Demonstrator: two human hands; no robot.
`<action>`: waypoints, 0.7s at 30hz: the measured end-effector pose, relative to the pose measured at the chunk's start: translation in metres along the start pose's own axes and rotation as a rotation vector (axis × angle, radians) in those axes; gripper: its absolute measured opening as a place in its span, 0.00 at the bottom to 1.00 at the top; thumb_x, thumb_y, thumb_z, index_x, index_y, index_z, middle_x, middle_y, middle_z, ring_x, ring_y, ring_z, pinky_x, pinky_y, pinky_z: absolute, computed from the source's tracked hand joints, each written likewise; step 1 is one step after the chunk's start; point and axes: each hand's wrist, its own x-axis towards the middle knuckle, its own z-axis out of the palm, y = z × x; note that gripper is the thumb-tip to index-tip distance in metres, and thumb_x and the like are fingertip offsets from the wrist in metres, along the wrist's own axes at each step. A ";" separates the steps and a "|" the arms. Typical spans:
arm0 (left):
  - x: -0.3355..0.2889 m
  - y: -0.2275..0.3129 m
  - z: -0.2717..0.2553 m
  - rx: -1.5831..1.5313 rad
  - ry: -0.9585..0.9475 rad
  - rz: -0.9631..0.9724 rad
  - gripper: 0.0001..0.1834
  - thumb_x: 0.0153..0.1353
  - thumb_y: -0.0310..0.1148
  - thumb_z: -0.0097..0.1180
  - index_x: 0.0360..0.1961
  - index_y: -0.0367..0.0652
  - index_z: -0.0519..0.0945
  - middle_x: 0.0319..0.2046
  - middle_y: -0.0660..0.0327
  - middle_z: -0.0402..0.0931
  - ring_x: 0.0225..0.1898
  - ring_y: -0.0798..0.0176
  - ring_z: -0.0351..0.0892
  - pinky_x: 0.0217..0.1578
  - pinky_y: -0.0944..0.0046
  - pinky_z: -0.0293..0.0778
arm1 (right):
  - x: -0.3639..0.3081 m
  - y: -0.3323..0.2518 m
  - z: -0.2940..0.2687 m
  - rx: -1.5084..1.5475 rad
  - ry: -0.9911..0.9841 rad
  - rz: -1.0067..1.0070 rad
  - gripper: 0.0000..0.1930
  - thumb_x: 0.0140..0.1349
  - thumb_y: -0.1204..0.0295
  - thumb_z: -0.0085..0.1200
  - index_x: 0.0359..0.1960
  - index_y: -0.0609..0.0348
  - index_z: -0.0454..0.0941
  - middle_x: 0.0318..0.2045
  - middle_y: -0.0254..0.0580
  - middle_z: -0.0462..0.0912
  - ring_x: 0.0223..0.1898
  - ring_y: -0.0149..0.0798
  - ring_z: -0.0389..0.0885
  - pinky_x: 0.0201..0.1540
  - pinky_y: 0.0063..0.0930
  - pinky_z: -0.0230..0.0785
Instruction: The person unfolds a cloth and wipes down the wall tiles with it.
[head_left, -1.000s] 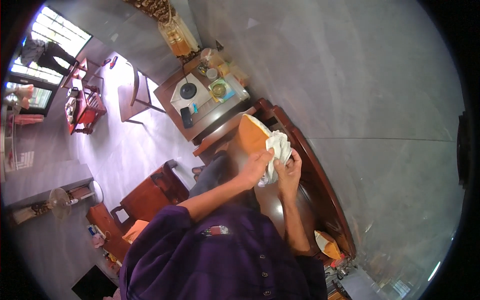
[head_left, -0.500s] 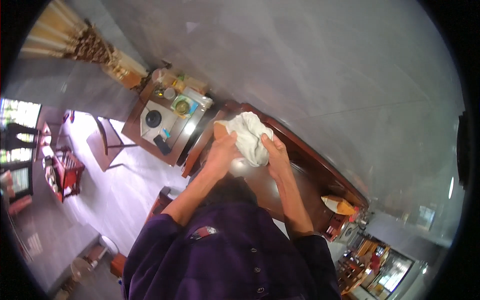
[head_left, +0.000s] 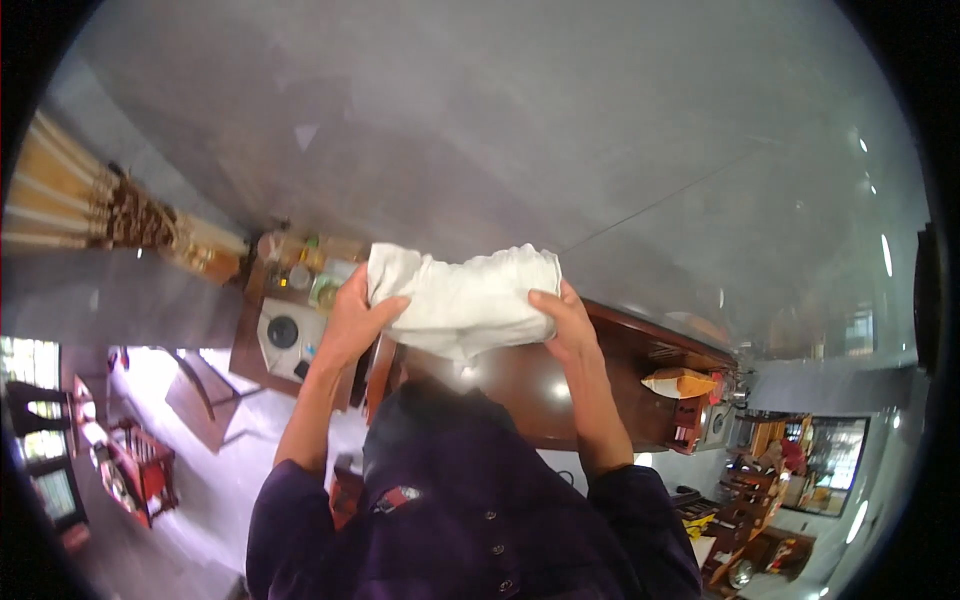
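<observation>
A white cloth point(head_left: 465, 298) is stretched sideways between my two hands, held up in front of me with its lower edge sagging in the middle. My left hand point(head_left: 358, 318) grips its left end, thumb lying over the front. At the opposite end my right hand point(head_left: 568, 318) pinches the cloth with the thumb in front; the fingers behind are partly hidden. Beneath the cloth lies a dark brown, shiny wooden seat or bench top point(head_left: 520, 395), partly covered by it.
To the left stands a side table point(head_left: 250, 345) bearing a round black object point(head_left: 283, 331), jars and small containers. An orange and white packet point(head_left: 680, 383) lies at the bench's right end. A grey wall point(head_left: 600, 150) rises behind; a tied curtain point(head_left: 130, 210) hangs far left.
The cloth was bunched between my hands; now it is spread wide. My hands have moved apart, the left one further left. The whole view has also turned.
</observation>
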 end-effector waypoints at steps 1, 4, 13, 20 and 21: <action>0.008 0.009 -0.004 0.124 -0.076 0.038 0.23 0.57 0.24 0.60 0.55 0.34 0.72 0.48 0.61 0.77 0.48 0.69 0.76 0.52 0.66 0.71 | -0.001 -0.008 -0.002 -0.118 0.074 -0.101 0.25 0.58 0.77 0.59 0.59 0.64 0.71 0.51 0.45 0.80 0.51 0.36 0.79 0.55 0.33 0.72; 0.017 0.072 0.005 0.567 -0.125 0.401 0.14 0.53 0.19 0.59 0.42 0.38 0.76 0.34 0.59 0.73 0.39 0.62 0.74 0.41 0.64 0.71 | -0.018 -0.043 0.004 -0.489 0.187 -0.405 0.18 0.60 0.78 0.59 0.53 0.65 0.77 0.46 0.42 0.81 0.47 0.32 0.79 0.52 0.28 0.71; 0.067 0.141 0.112 0.832 0.290 1.120 0.15 0.48 0.19 0.55 0.39 0.40 0.81 0.33 0.55 0.72 0.36 0.51 0.74 0.35 0.55 0.71 | 0.007 -0.037 -0.044 -0.663 1.001 -0.982 0.08 0.69 0.75 0.48 0.40 0.69 0.75 0.31 0.32 0.72 0.30 0.30 0.68 0.35 0.27 0.64; 0.094 0.135 0.102 0.883 0.397 0.973 0.10 0.59 0.23 0.54 0.42 0.40 0.79 0.35 0.56 0.74 0.35 0.55 0.75 0.36 0.60 0.74 | 0.010 -0.061 -0.055 -0.506 0.857 -0.913 0.10 0.67 0.80 0.46 0.46 0.70 0.76 0.41 0.32 0.70 0.41 0.27 0.68 0.40 0.23 0.66; 0.107 0.124 0.096 0.418 0.235 0.678 0.09 0.63 0.26 0.52 0.44 0.41 0.77 0.37 0.58 0.75 0.37 0.58 0.76 0.37 0.61 0.74 | 0.010 -0.069 -0.045 -0.516 0.877 -0.998 0.10 0.63 0.80 0.47 0.44 0.68 0.77 0.40 0.35 0.72 0.41 0.31 0.70 0.43 0.24 0.66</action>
